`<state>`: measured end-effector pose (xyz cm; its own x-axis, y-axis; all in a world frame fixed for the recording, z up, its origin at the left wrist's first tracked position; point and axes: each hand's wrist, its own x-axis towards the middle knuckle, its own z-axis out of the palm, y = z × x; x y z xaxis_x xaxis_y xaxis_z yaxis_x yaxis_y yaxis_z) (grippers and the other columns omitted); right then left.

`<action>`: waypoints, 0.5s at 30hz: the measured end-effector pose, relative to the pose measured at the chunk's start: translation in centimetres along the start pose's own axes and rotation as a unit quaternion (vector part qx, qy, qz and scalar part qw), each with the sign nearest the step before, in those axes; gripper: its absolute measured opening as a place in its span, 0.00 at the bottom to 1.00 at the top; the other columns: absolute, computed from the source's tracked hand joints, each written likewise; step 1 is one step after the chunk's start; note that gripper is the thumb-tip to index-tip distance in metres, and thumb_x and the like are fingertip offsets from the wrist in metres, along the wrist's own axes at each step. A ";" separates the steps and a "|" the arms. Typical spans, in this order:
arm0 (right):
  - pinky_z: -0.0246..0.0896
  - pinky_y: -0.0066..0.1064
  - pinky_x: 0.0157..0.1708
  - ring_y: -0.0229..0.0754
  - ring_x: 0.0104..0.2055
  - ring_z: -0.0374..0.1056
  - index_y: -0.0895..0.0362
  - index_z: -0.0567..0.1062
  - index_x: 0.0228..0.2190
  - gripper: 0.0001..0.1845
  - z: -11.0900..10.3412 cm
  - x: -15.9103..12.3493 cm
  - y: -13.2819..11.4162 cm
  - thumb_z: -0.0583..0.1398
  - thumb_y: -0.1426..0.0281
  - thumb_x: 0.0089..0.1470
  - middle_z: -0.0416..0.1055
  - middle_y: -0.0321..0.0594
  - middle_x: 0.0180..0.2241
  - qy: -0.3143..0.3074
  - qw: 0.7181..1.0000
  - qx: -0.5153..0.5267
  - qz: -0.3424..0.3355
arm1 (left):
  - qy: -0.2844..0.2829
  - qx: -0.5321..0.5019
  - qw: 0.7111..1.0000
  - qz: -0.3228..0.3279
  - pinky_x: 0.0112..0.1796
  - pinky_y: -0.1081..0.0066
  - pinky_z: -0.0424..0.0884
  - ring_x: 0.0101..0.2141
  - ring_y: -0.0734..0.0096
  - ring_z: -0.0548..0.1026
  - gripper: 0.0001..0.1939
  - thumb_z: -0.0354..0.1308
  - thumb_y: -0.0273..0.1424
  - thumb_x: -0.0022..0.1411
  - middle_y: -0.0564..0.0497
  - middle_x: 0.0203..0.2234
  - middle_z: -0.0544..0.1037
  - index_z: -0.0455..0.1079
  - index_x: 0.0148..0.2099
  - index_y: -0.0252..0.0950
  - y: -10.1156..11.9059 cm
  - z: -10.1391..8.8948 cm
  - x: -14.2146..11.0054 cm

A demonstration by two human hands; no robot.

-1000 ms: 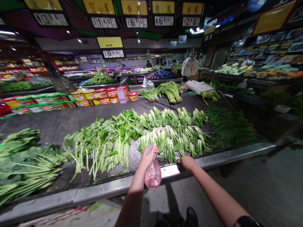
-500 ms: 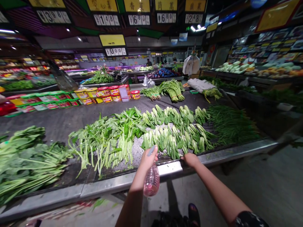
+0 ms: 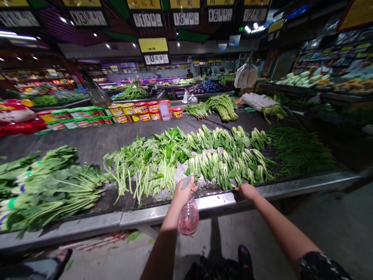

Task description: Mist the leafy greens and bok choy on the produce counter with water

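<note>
My left hand is wrapped round the neck of a see-through pink spray bottle, its grey top showing by my thumb. The bottle hangs in front of the stand's metal edge. Further right, my right hand rests at that edge, just below the bunches of bok choy. Its fingers are closed near the lowest leaves, and I cannot make out what is between them. The bok choy lies in two rough rows on a dark mesh mat, leaves toward me in the front row.
Leafy long-stemmed greens lie left of the bok choy, with tied bunches of greens beyond. Thin green chives spread on the right. Stacked tubs line the back. A metal rim edges the stand. Another person's foot shows lower left.
My view has turned left, so the stand appears shifted right. Another person's foot and leg have come into view at the lower left. Both hands keep about the same pose.
</note>
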<state>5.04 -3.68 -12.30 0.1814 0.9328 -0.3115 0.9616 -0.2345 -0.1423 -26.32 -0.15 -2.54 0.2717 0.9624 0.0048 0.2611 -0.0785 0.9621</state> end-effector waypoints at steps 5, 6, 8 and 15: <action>0.59 0.36 0.41 0.54 0.44 0.71 0.64 0.78 0.34 0.24 0.8 0.2 0.4 0.49 0.61 0.61 0.75 0.60 0.39 -0.004 1.000 0.000 -0.005 | 0.033 -0.006 0.999 -0.009 0.26 0.70 0.69 0.23 0.68 0.72 0.28 0.50 0.55 0.56 0.50 0.19 0.73 0.73 0.35 0.33 -1.0 -1.4 -1.2; 0.59 0.35 0.42 0.53 0.44 0.71 0.64 0.78 0.34 0.24 0.9 0.2 0.4 0.49 0.61 0.61 0.75 0.60 0.39 -0.004 1.000 0.000 -0.004 | 0.042 -0.006 0.999 0.000 0.28 0.69 0.69 0.25 0.67 0.73 0.28 0.51 0.55 0.56 0.50 0.21 0.74 0.73 0.37 0.33 -1.1 -1.7 -1.4; 0.58 0.35 0.42 0.52 0.45 0.71 0.63 0.78 0.35 0.23 1.0 0.1 0.4 0.49 0.61 0.61 0.74 0.59 0.40 -0.003 1.000 0.000 -0.002 | 0.058 0.005 0.998 0.023 0.31 0.68 0.70 0.29 0.65 0.75 0.27 0.51 0.54 0.57 0.48 0.25 0.76 0.73 0.38 0.33 -1.2 -2.2 -1.7; 0.59 0.35 0.41 0.52 0.42 0.72 0.63 0.78 0.33 0.21 0.5 -0.1 0.4 0.50 0.63 0.61 0.75 0.58 0.37 -0.003 1.000 0.008 -0.012 | 0.107 -0.021 0.993 0.049 0.36 0.69 0.70 0.35 0.65 0.75 0.24 0.49 0.51 0.60 0.45 0.32 0.77 0.71 0.37 0.34 -0.8 -3.4 -1.8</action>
<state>5.32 -4.03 -12.77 0.1567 0.9363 -0.3144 0.9622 -0.2166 -0.1654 -30.18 -0.90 -2.37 0.0900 0.9842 0.1527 0.2026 -0.1682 0.9647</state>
